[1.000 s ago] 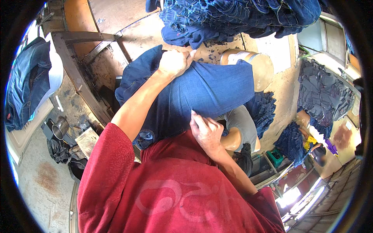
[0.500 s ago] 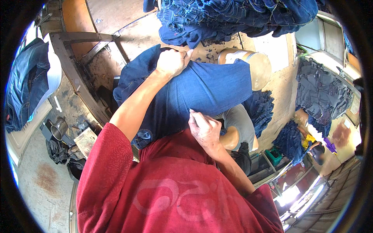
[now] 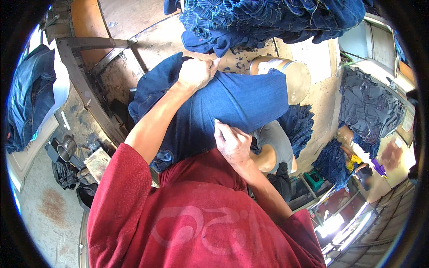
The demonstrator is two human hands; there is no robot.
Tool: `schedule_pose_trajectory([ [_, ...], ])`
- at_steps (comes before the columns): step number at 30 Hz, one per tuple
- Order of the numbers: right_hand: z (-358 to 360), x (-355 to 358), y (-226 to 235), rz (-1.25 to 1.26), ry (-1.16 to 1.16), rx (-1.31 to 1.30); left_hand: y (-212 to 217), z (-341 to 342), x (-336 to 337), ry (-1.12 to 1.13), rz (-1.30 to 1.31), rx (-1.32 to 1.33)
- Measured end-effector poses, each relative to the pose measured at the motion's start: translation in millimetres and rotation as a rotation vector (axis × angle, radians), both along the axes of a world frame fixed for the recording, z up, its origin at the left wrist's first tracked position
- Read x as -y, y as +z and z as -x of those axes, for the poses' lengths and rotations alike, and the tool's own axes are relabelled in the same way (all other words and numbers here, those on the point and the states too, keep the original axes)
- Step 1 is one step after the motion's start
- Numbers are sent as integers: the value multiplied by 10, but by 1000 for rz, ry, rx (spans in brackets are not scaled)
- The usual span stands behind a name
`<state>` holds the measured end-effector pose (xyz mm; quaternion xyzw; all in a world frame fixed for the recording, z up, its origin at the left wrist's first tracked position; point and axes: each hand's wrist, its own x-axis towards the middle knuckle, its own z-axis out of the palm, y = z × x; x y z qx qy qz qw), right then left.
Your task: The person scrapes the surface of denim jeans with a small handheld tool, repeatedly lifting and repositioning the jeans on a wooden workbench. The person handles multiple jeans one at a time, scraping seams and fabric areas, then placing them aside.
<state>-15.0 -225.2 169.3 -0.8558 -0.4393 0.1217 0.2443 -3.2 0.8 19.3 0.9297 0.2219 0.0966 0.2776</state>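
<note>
Blue denim jeans [image 3: 241, 96] lie spread in front of my body, with a leg reaching out to the right. My left hand [image 3: 195, 73] is closed in a fist on the upper edge of the denim. Lower down, my right hand [image 3: 233, 142] rests against the cloth, its fingers bent and pressed together. Dark stains show on its knuckles, and whatever its fingertips may hold is too small to make out. What supports the jeans underneath is hidden.
A tall pile of jeans [image 3: 268, 20] stands ahead. Behind the denim leg is a tan drum [image 3: 297, 82]. Grey garments [image 3: 371, 98] are heaped at right, with a co-worker [image 3: 364, 176] beyond. A wooden frame [image 3: 85, 85] stands left, beside hanging jeans [image 3: 29, 96].
My right hand has shifted slightly up and left over the denim. My left hand keeps its grip on the upper edge.
</note>
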Motion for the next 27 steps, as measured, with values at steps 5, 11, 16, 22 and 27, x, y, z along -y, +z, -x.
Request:
schedule_pose_trajectory([
  [5,4,29,36,47,14,16,10,-8,9,3,-1,3],
  [11,-16,2,40,27,1,16,-13,10,9,-10,-36,59],
  [16,-31,37,154,203,25,5,-15,-17,10,-17,14,-36],
  [22,-283,206,252,-11,-278,-256,810,209,-88,82,116,27],
  [27,-266,198,-9,-7,-119,-26,1660,1299,682,18,-78,106],
])
